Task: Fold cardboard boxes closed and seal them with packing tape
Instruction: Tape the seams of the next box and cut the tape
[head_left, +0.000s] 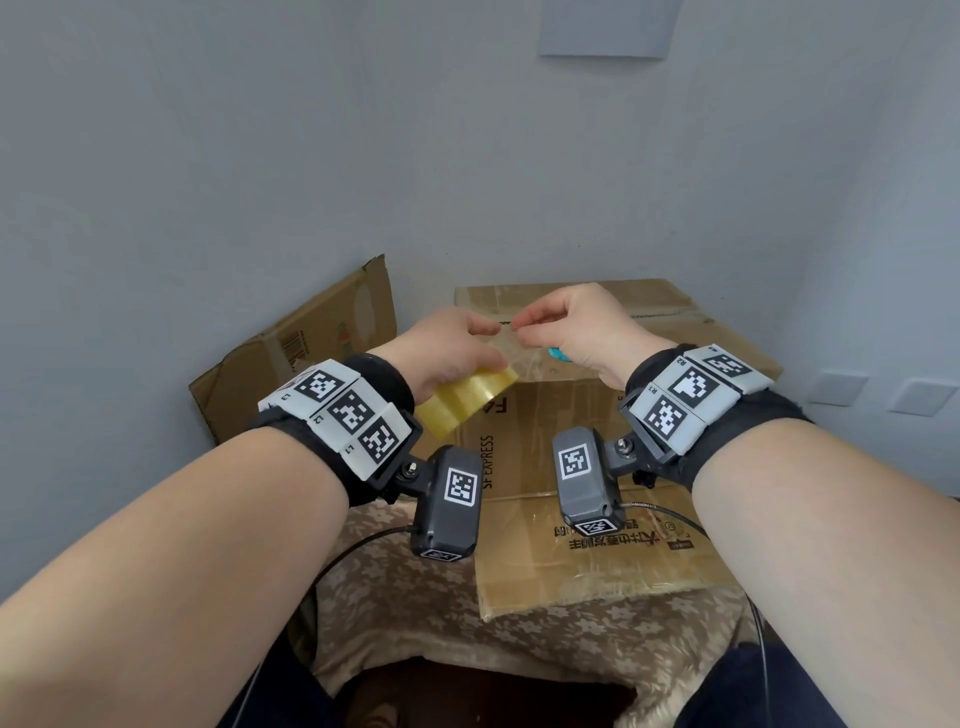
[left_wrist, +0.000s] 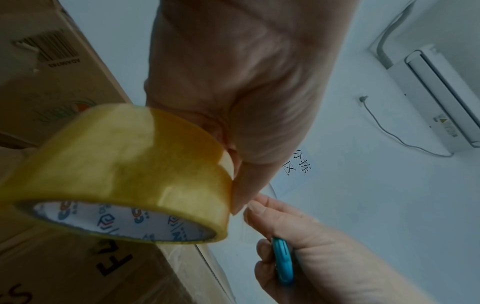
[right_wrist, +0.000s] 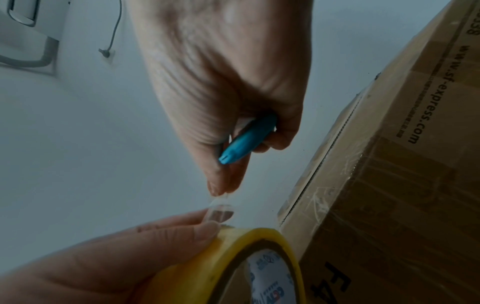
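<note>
Tape roll (head_left: 466, 397): your left hand (head_left: 447, 348) grips it; your right hand (head_left: 576, 332) pinches its free end (right_wrist: 221, 207), palming a blue cutter (right_wrist: 246, 139), ready for pulling a strip.

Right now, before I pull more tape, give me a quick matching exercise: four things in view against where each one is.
Things:
1. tape roll
2. blue cutter
3. loose tape end
4. flattened carton

Places:
A. leaning on the wall
B. gripped by the left hand
C. tucked in the right hand
D. pinched by fingertips of both hands

Pairs: 1-B, 2-C, 3-D, 4-A
</note>
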